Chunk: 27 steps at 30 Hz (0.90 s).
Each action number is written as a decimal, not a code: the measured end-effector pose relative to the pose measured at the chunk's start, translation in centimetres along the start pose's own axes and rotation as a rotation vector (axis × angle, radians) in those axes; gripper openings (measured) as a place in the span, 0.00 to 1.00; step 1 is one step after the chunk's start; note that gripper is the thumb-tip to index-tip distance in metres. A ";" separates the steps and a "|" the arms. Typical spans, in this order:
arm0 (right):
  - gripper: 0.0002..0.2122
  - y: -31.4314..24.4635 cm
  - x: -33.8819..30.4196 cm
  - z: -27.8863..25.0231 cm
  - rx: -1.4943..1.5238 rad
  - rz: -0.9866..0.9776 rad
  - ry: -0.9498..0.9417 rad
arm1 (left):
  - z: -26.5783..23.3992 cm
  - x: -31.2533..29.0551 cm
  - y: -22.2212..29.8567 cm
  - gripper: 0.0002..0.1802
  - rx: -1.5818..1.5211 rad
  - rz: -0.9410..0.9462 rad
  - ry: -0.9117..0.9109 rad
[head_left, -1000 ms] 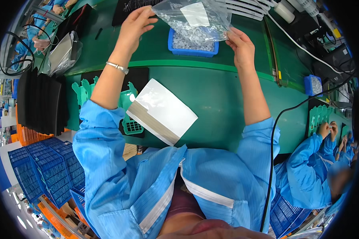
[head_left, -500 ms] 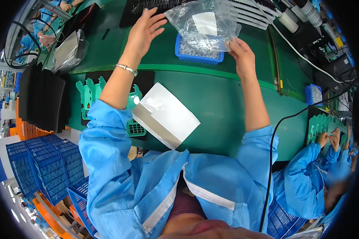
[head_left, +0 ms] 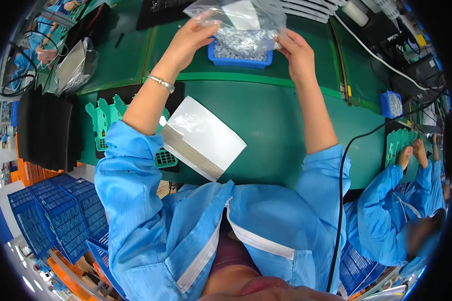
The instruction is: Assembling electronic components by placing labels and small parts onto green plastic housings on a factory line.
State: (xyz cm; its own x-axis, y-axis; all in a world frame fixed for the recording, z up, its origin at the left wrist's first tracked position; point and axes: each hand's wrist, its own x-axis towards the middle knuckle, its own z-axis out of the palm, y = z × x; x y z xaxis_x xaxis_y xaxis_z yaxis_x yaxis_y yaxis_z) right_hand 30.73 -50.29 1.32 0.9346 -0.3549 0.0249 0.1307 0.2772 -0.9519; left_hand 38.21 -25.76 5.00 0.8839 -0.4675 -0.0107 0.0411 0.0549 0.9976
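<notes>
Between my hands a clear plastic bag (head_left: pixel 271 20) with a white label is stretched over a blue bin (head_left: pixel 241 63) of small whitish parts. My left hand (head_left: pixel 190 41) pinches the bag's left side, its fingertips partly behind the film. At the bag's right edge, my right hand (head_left: pixel 297 52) grips the plastic between thumb and fingers. Nearer to me, a white sheet-like packet (head_left: pixel 206 133) with a grey-brown strip lies aslant on the green table. Green plastic trays (head_left: pixel 108 118) stand beside my left forearm, which partly covers them.
Black foam-like sheets (head_left: pixel 49 133) stand upright at the left, above stacked blue crates (head_left: pixel 60 215). A bagged flat item (head_left: pixel 75 67) lies at the far left. On the right are a smaller blue bin (head_left: pixel 391 104), a black cable (head_left: pixel 342 200) and a co-worker in blue (head_left: pixel 381 220).
My left hand has gone from spread fingers beside the bag to pinching its left side. The bag has shifted left in view, and my right hand still holds it.
</notes>
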 end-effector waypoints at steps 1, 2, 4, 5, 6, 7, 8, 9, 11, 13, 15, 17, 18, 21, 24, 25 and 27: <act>0.14 -0.6 -0.3 0.8 0.001 -0.025 -0.015 | 0.0 -0.1 -0.4 0.23 -0.003 -0.009 -0.008; 0.14 -1.3 -0.4 1.5 0.002 -0.055 -0.026 | 0.1 -0.2 0.0 0.24 -0.021 -0.017 -0.023; 0.14 -2.2 -0.4 2.0 0.004 -0.066 -0.024 | -0.1 -0.1 0.3 0.25 -0.075 0.006 -0.034; 0.15 -2.3 -0.1 2.2 -0.063 -0.086 -0.055 | -0.4 -0.1 0.8 0.25 -0.082 0.008 -0.027; 0.15 -2.5 0.0 2.2 -0.131 -0.106 -0.088 | -0.6 -0.1 1.2 0.26 -0.088 0.009 -0.020; 0.15 -2.6 0.1 2.3 -0.132 -0.105 -0.084 | -0.8 0.2 1.1 0.26 -0.117 0.011 0.001; 0.15 -2.6 0.1 2.4 -0.127 -0.111 -0.066 | -1.0 0.1 1.3 0.26 -0.118 0.007 -0.001; 0.14 -2.5 0.1 2.4 -0.122 -0.117 -0.048 | -1.1 0.2 1.7 0.26 -0.108 0.010 0.010; 0.14 -2.4 0.2 2.3 -0.082 -0.108 -0.041 | -0.9 0.2 1.8 0.25 -0.100 0.011 0.020; 0.15 -2.2 0.2 1.9 -0.043 -0.100 -0.036 | 0.1 0.4 1.4 0.24 -0.070 0.020 -0.012; 0.15 -2.3 0.2 1.0 -0.054 -0.095 0.029 | 1.3 0.7 1.1 0.24 -0.059 0.014 -0.040; 0.15 -2.3 0.3 0.3 -0.083 -0.069 0.036 | 2.4 0.8 1.0 0.24 -0.052 0.030 -0.013; 0.15 -2.1 0.4 0.0 -0.075 -0.065 0.042 | 2.8 0.8 1.0 0.24 -0.045 0.046 0.010; 0.16 -2.0 0.8 -0.1 -0.047 -0.073 0.025 | 2.4 0.8 1.2 0.22 -0.257 0.035 -0.021; 0.13 -2.2 0.9 1.1 0.041 -0.057 -0.033 | 0.4 0.6 1.7 0.25 -0.088 0.084 -0.029; 0.10 -2.2 1.0 1.5 0.110 -0.028 -0.068 | 0.0 0.5 1.7 0.25 -0.086 0.084 -0.031; 0.10 -2.3 1.2 2.0 0.088 -0.048 -0.079 | -0.6 0.1 1.8 0.25 -0.091 0.048 0.011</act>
State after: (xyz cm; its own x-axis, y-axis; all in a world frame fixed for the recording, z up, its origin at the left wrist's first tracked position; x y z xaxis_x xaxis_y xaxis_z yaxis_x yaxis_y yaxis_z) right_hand 32.20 -49.59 4.13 0.9492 -0.2995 0.0969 0.2011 0.3400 -0.9187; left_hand 38.63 -25.12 6.80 0.8907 -0.4531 0.0358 0.0401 0.1567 0.9868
